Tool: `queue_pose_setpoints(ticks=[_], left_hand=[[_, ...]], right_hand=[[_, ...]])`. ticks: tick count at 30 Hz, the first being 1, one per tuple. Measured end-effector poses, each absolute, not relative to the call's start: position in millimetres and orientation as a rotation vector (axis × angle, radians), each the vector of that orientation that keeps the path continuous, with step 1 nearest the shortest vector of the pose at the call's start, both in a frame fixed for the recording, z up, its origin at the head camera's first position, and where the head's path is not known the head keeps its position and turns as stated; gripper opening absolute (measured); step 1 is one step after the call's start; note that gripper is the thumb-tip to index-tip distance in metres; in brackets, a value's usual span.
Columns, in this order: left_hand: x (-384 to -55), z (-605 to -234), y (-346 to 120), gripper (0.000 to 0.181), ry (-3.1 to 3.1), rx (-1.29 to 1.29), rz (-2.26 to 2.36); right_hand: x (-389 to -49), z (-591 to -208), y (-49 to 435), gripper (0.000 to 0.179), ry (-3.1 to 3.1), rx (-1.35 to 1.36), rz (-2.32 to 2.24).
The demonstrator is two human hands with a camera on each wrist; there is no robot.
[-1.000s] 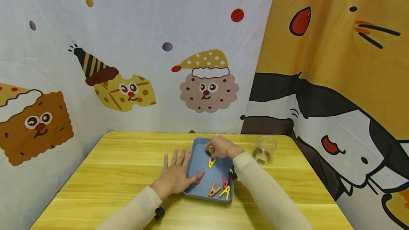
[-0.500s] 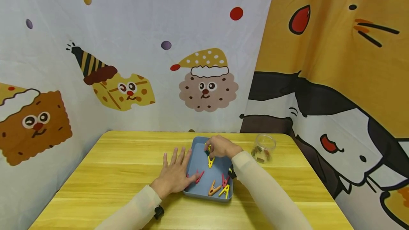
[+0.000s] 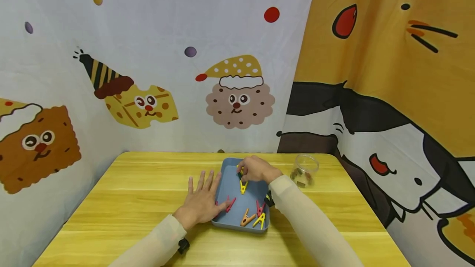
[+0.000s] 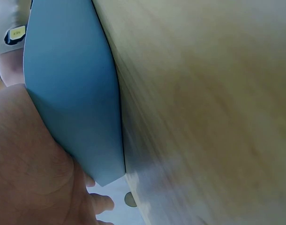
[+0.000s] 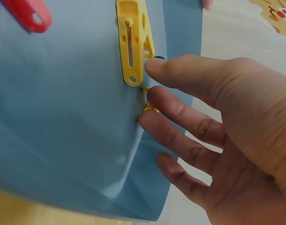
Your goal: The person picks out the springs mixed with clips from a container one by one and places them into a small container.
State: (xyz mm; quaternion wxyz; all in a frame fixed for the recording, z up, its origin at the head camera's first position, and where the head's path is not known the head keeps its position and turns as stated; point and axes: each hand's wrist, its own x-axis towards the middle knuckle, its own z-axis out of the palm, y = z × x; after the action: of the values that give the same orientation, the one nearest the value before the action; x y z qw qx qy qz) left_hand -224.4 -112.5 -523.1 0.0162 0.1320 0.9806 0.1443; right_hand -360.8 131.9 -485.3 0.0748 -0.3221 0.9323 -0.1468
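Observation:
A blue-grey tray (image 3: 237,228) holds several small plastic clothespins. My left hand (image 3: 200,203) lies with spread fingers along its left rim, thumb over the inside next to a pink clothespin (image 3: 231,204). At the tray's far end my right hand (image 3: 256,169) reaches in, thumb and fingers bent down around a dark clothespin (image 3: 239,175), mostly hidden. In the right wrist view a gap shows between thumb and fingertips; I cannot tell whether they pinch it. A yellow clothespin (image 5: 131,44) lies right beside the thumb, and another yellow piece (image 5: 148,108) shows behind the fingers.
An orange clothespin (image 3: 247,218), a pink one (image 3: 260,208) and a yellow one (image 3: 260,220) lie at the tray's near right. A clear jar (image 3: 305,169) with dark bits stands right of the tray on the wooden table (image 3: 156,184). Printed cloth hangs behind.
The head view has shifted slightly. Both hands keep nearly the same places at the tray, and the clothespins lie as before.

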Motion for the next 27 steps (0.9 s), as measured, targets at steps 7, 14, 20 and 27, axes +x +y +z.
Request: queue_pose_setpoints(ticks=[7,14,20,27], left_hand=[[-223.8,-522.2,-113.3,0.105,3.048,0.411,0.462],[-223.3,-520.1,-112.3,0.106,3.045,0.404,0.442],[-223.1,-521.5,-112.7,0.107,3.043,0.406,0.441],[-223.3,-521.6,-112.7,0.108,3.039,0.402,0.443]], right_hand=[[-359.2,-483.3,132.9,0.03,2.803,-0.983,-0.487],[-353.4,-478.0,134.9,0.031,2.807,-0.985,-0.548],[-348.4,-475.2,138.3,0.03,2.838,-1.012,-0.56],[-342.5,-471.5,142.6,0.028,2.89,-1.01,-0.536]])
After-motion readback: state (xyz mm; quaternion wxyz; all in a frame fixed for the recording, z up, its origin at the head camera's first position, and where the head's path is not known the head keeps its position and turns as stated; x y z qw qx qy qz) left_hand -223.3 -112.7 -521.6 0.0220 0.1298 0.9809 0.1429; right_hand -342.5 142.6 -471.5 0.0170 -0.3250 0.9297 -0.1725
